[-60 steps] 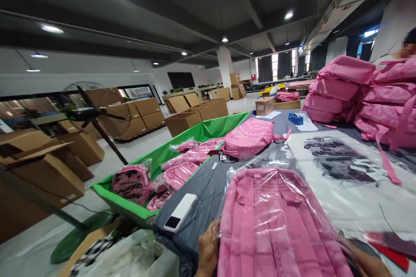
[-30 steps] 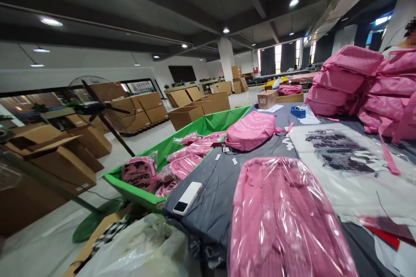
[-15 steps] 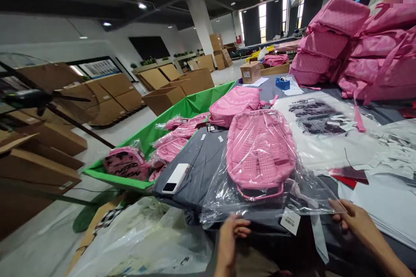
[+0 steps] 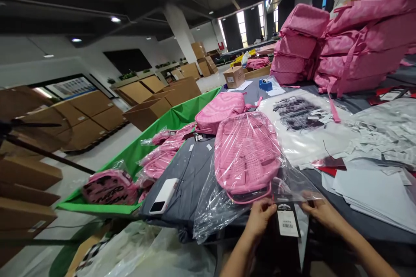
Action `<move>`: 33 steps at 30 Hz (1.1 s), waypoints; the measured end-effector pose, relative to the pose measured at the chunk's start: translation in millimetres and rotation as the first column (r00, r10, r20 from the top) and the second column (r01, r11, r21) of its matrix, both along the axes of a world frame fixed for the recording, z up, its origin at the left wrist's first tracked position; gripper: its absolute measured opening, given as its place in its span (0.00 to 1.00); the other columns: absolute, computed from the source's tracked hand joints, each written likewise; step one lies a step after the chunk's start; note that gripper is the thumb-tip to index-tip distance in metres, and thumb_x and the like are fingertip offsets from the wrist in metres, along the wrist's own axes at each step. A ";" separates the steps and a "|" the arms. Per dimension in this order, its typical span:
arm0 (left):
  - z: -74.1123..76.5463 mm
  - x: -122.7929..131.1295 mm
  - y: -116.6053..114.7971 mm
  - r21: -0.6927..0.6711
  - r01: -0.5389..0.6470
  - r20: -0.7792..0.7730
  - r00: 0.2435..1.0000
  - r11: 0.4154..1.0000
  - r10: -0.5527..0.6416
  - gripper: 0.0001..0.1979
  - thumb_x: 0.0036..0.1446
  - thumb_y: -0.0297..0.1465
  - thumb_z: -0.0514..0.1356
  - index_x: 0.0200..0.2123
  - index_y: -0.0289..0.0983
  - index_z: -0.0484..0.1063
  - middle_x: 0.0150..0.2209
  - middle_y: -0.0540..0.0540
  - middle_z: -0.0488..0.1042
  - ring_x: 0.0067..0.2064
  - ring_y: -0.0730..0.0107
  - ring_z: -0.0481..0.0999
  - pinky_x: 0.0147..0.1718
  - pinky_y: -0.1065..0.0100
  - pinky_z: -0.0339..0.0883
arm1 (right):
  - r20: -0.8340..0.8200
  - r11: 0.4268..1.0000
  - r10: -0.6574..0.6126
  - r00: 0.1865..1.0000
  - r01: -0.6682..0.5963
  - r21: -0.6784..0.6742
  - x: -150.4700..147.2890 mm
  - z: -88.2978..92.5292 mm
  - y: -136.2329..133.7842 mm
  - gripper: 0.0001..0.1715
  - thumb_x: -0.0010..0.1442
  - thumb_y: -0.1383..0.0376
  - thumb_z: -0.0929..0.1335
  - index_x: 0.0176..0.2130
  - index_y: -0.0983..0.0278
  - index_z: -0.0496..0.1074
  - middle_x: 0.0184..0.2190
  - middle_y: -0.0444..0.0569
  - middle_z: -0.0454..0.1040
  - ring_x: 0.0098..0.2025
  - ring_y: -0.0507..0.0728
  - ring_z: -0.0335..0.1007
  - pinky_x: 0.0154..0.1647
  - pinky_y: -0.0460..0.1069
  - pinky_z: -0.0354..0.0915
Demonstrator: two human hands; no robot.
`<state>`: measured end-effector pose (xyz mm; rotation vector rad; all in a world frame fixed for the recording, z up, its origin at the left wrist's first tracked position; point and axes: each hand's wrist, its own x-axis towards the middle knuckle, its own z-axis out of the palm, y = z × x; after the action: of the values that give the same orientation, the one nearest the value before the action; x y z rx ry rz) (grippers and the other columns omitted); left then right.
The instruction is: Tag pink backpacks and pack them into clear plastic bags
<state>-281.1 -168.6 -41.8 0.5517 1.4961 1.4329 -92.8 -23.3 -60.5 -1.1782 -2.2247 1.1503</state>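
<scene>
A pink backpack [image 4: 248, 156] lies in a clear plastic bag [image 4: 208, 207], with the bag's opening at the near table edge. My left hand [image 4: 260, 218] pinches the bag's near edge, just left of a black hang tag [image 4: 287, 220] with a white barcode label. My right hand [image 4: 320, 210] grips the bag's edge on the other side of the tag. A white strip hangs below the tag, between my hands. What exactly lies under the fingertips is partly hidden.
A second pink backpack [image 4: 221, 110] lies behind. At left stands a green bin [image 4: 130, 151] with bagged pink bags. A white power bank [image 4: 164, 196], white bags [image 4: 302, 125], paper sheets [image 4: 373, 190] and stacked pink backpacks [image 4: 351, 56] occupy the table. A person is behind the stacks.
My left hand has moved right and up to the bag's edge beside the tag. My right hand has come in closer, and the bag's mouth is drawn narrower.
</scene>
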 end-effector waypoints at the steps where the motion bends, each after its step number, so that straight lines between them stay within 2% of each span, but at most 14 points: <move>1: 1.8 -4.0 -2.5 -0.002 0.018 0.060 0.998 1.000 -0.017 0.20 0.37 0.44 0.75 0.25 0.35 0.76 0.24 0.50 0.72 0.30 0.69 0.71 0.36 0.67 0.64 | 0.002 0.999 0.039 0.999 -0.039 0.002 5.7 1.4 -1.4 0.27 0.48 0.50 0.66 0.41 0.62 0.81 0.40 0.53 0.82 0.44 0.67 0.77 0.48 0.58 0.71; 5: 7.8 -8.8 -6.2 0.006 0.036 0.273 0.961 0.999 -0.036 0.24 0.32 0.44 0.78 0.25 0.35 0.74 0.23 0.52 0.71 0.26 0.75 0.69 0.31 0.70 0.63 | 0.030 0.983 0.185 0.982 -0.185 0.005 18.0 14.1 -10.5 0.30 0.51 0.55 0.64 0.49 0.61 0.79 0.47 0.53 0.80 0.50 0.67 0.76 0.53 0.59 0.69; 8: 8.6 -1.9 -2.8 0.030 0.019 0.368 0.929 0.999 -0.029 0.24 0.29 0.42 0.79 0.23 0.34 0.72 0.22 0.52 0.70 0.26 0.76 0.69 0.32 0.72 0.63 | 0.028 0.960 0.272 0.962 -0.269 -0.074 17.3 22.3 -14.2 0.30 0.53 0.56 0.62 0.49 0.63 0.79 0.49 0.53 0.80 0.51 0.66 0.75 0.55 0.58 0.69; 10: 7.5 4.4 -0.4 0.036 0.023 0.410 0.911 0.999 -0.036 0.23 0.31 0.40 0.79 0.24 0.34 0.73 0.24 0.51 0.73 0.28 0.75 0.71 0.33 0.72 0.64 | 0.052 0.963 0.258 0.965 -0.253 -0.091 12.6 23.5 -15.8 0.29 0.55 0.54 0.62 0.48 0.63 0.79 0.48 0.53 0.80 0.51 0.66 0.76 0.54 0.58 0.69; 14: 2.4 12.3 0.5 0.039 0.031 0.487 0.872 0.999 -0.046 0.22 0.33 0.39 0.79 0.25 0.33 0.75 0.24 0.49 0.74 0.27 0.71 0.73 0.31 0.70 0.64 | 0.265 0.999 0.048 0.963 -0.044 -0.021 -7.5 18.1 -19.4 0.28 0.60 0.47 0.62 0.45 0.60 0.80 0.47 0.54 0.80 0.50 0.67 0.76 0.51 0.57 0.70; 16: -0.6 12.5 -1.0 0.037 0.018 0.510 0.860 0.999 -0.034 0.22 0.32 0.38 0.80 0.25 0.33 0.74 0.23 0.49 0.75 0.26 0.71 0.73 0.30 0.69 0.65 | 0.331 1.000 -0.001 0.944 0.001 0.000 -17.1 15.3 -20.7 0.25 0.58 0.48 0.64 0.43 0.61 0.80 0.45 0.56 0.81 0.48 0.69 0.77 0.49 0.60 0.69; 20: -3.6 8.4 -5.8 0.030 -0.007 0.498 0.867 1.000 -0.009 0.23 0.31 0.38 0.81 0.24 0.32 0.74 0.23 0.48 0.76 0.25 0.72 0.73 0.30 0.69 0.65 | 0.303 0.998 0.068 0.951 -0.070 -0.005 -13.0 19.4 -22.4 0.21 0.49 0.59 0.68 0.43 0.60 0.79 0.41 0.53 0.82 0.44 0.67 0.77 0.47 0.59 0.69; 24: -1.6 3.2 -9.0 0.027 -0.011 0.522 0.853 1.000 -0.004 0.22 0.30 0.35 0.81 0.23 0.32 0.75 0.23 0.49 0.76 0.26 0.73 0.73 0.30 0.71 0.66 | 0.168 0.983 0.186 0.968 -0.182 -0.040 16.7 36.7 -31.8 0.16 0.51 0.61 0.64 0.38 0.60 0.77 0.36 0.49 0.81 0.35 0.60 0.76 0.38 0.51 0.70; 26: -0.5 1.6 -9.2 0.024 -0.005 0.531 0.848 1.000 -0.008 0.21 0.29 0.34 0.81 0.23 0.31 0.76 0.23 0.48 0.76 0.26 0.74 0.73 0.30 0.71 0.65 | 0.076 0.988 0.140 0.987 -0.144 0.052 28.7 45.8 -41.2 0.18 0.55 0.58 0.63 0.41 0.60 0.76 0.35 0.50 0.80 0.32 0.59 0.75 0.35 0.51 0.70; 28: 0.0 1.3 -8.9 0.022 0.000 0.534 0.845 1.000 -0.012 0.21 0.30 0.34 0.81 0.24 0.31 0.77 0.24 0.47 0.77 0.27 0.72 0.74 0.32 0.70 0.66 | 0.026 0.976 0.094 0.995 -0.098 0.194 32.6 51.3 -51.7 0.19 0.61 0.56 0.61 0.44 0.60 0.75 0.36 0.51 0.79 0.34 0.59 0.75 0.36 0.51 0.69; 30: -0.3 1.8 -8.5 0.022 0.006 0.532 0.847 1.000 -0.016 0.20 0.30 0.34 0.81 0.24 0.31 0.77 0.24 0.47 0.77 0.27 0.71 0.75 0.33 0.69 0.67 | 0.060 0.952 0.139 0.988 -0.151 0.268 27.4 52.2 -60.0 0.21 0.65 0.56 0.59 0.46 0.58 0.76 0.35 0.50 0.80 0.36 0.59 0.76 0.37 0.50 0.67; 33: -1.0 2.3 -8.7 0.017 0.012 0.517 0.855 1.000 -0.019 0.20 0.30 0.34 0.81 0.22 0.32 0.76 0.23 0.48 0.77 0.27 0.71 0.74 0.34 0.67 0.67 | 0.197 0.936 0.209 0.958 -0.255 0.244 11.5 48.7 -64.4 0.22 0.65 0.58 0.58 0.49 0.55 0.76 0.27 0.47 0.79 0.29 0.59 0.76 0.30 0.48 0.62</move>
<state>-278.7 -177.4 -42.8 0.1556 1.0450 1.4351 -81.3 -87.7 -11.9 -0.9498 -2.6075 0.8185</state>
